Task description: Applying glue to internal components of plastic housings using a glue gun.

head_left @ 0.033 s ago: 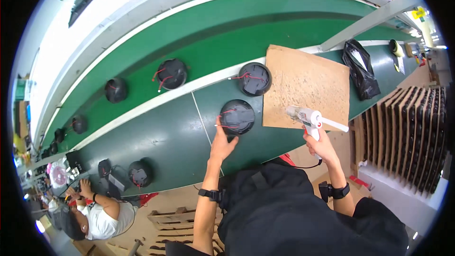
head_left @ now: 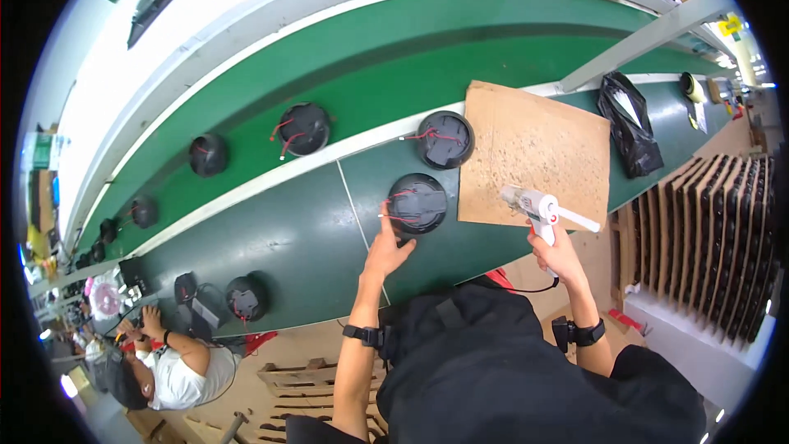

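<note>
My left hand (head_left: 388,251) is at the near left rim of a round black plastic housing (head_left: 421,204) with red wires. Its index finger is stretched along the edge and its thumb is spread apart below. My right hand (head_left: 556,252) is wrapped round the handle of a white glue gun (head_left: 541,208). A white glue stick (head_left: 580,219) pokes out from its back. The gun's nozzle end points left, above a brown cardboard sheet (head_left: 534,148) with spots and marks on it. Just beyond the first housing lies a second black housing (head_left: 445,141), also with red wires.
More black housings (head_left: 304,129) sit on the green belt (head_left: 370,66) at the back. A black plastic bag (head_left: 631,127) lies right of the cardboard. Stacked dividers (head_left: 707,238) stand at the right. At the far left a co-worker (head_left: 185,370) works at the bench.
The whole view has shifted slightly. The housings on the belt appear a little further right. My hands keep nearly the same positions, and the co-worker's hands have moved slightly.
</note>
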